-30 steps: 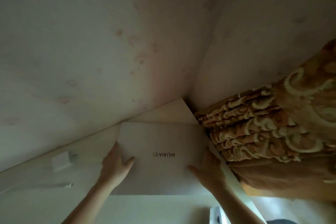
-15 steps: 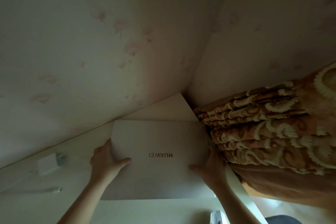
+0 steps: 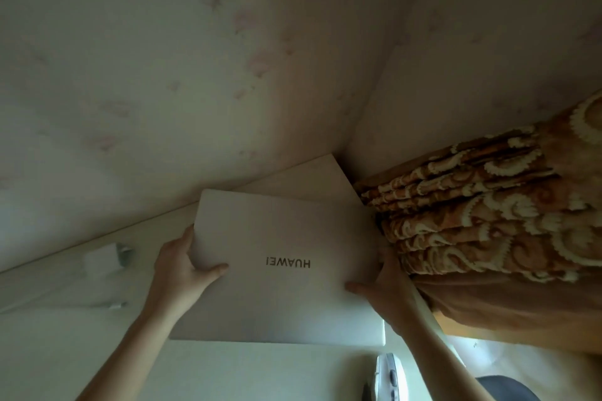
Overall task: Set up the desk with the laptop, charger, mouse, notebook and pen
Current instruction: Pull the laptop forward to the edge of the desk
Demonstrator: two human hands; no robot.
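A closed silver laptop (image 3: 280, 238) with a brand name on its lid lies on the pale desk (image 3: 228, 374), near the corner of the walls. My left hand (image 3: 182, 267) grips its left edge, thumb on the lid. My right hand (image 3: 387, 296) grips its right edge beside the curtain. A white charger brick (image 3: 101, 259) sits on the desk to the left, and its cable end (image 3: 114, 305) lies nearer to me. A white mouse (image 3: 389, 378) shows at the bottom edge, right of centre. Notebook and pen are not in view.
An orange patterned curtain (image 3: 488, 221) hangs bunched against the desk's right side, touching the laptop's right edge. Two pale walls (image 3: 195, 75) meet behind the desk. A dark rounded object (image 3: 508, 389) sits at the bottom right.
The laptop has shifted slightly left and towards me on the desk, with both hands staying on its side edges. The view has tilted a little.
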